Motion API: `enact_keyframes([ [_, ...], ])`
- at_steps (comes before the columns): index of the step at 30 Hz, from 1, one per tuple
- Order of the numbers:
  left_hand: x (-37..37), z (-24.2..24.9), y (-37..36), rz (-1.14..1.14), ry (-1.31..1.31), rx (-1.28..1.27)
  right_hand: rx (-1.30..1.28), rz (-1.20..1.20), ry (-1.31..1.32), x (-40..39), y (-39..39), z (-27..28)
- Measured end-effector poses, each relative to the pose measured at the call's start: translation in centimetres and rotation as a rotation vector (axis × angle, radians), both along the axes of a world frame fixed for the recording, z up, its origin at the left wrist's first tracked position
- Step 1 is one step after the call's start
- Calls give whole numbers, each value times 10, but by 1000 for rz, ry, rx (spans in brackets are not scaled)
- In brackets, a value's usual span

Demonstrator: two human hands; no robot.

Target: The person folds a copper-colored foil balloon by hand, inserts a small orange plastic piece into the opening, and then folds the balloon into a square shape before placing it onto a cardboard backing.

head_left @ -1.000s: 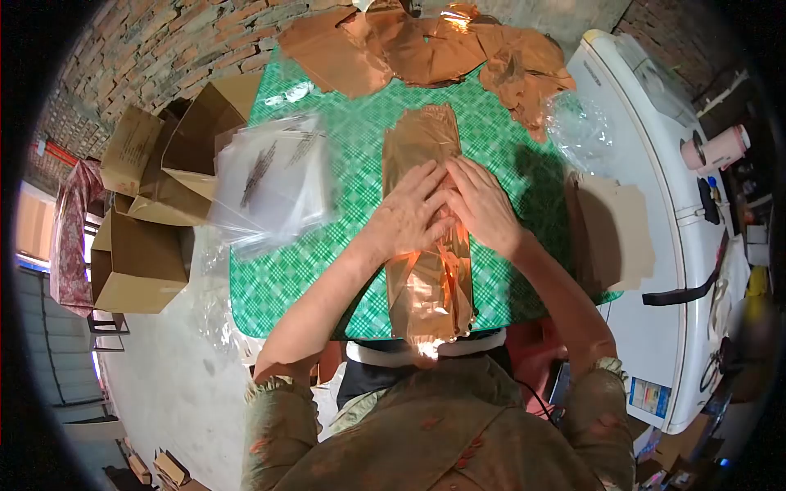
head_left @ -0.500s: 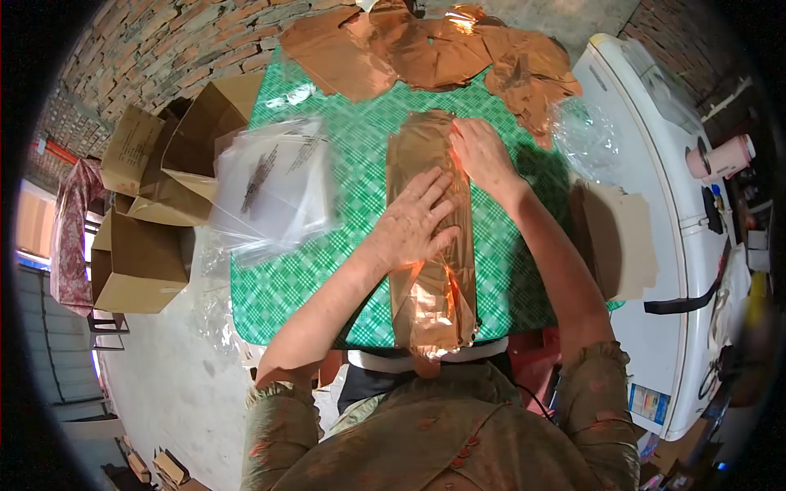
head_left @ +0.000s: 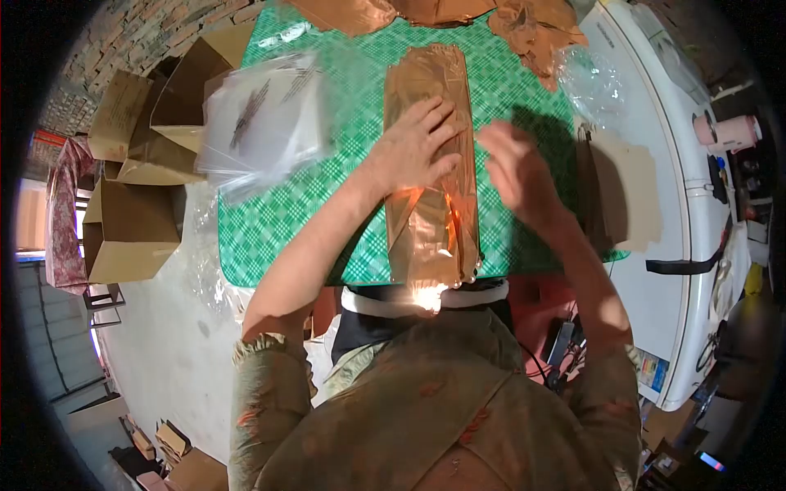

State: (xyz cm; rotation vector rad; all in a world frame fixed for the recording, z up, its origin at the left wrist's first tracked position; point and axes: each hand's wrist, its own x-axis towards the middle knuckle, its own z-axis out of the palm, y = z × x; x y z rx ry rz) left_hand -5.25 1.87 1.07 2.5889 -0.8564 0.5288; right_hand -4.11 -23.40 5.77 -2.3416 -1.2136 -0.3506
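Note:
A long folded strip of shiny copper-coloured film (head_left: 431,221) lies on the green checked tabletop (head_left: 278,237), its near end hanging over the front edge. My left hand (head_left: 413,149) rests flat on the middle of the strip, fingers spread and holding nothing. To the right of the strip, my right hand (head_left: 517,173) is off the film and blurred by motion, with its fingers partly bent and apart. Nothing shows in it.
Clear plastic bags (head_left: 266,119) are stacked at the table's left. More copper film (head_left: 540,37) lies along the far edge, near crumpled clear plastic (head_left: 591,82). Open cardboard boxes (head_left: 135,233) stand at left; flat cardboard (head_left: 630,192) and a white appliance (head_left: 655,282) are at right.
My right hand has let go of the strip's right edge and moved off to the right and nearer my body. My left hand stays on the film. The view has tilted down.

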Motion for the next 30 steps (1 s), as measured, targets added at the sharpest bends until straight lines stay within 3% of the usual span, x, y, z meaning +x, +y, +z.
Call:
enact_keyframes([
  [2,0,-1,0,4,10,-20,17,152,-115,-39,-24,-15],
  [5,-2,2,-1,-1,24,-43,43,126,74,-96,-40,-9],
  [10,-1,5,0,-14,37,-48,14,73,116,-139,-44,-19],
  [22,0,5,1,-3,67,-44,75,27,13,-150,-24,-35],
  [30,0,9,2,-3,129,-67,178,53,161,-144,-11,-20],
])
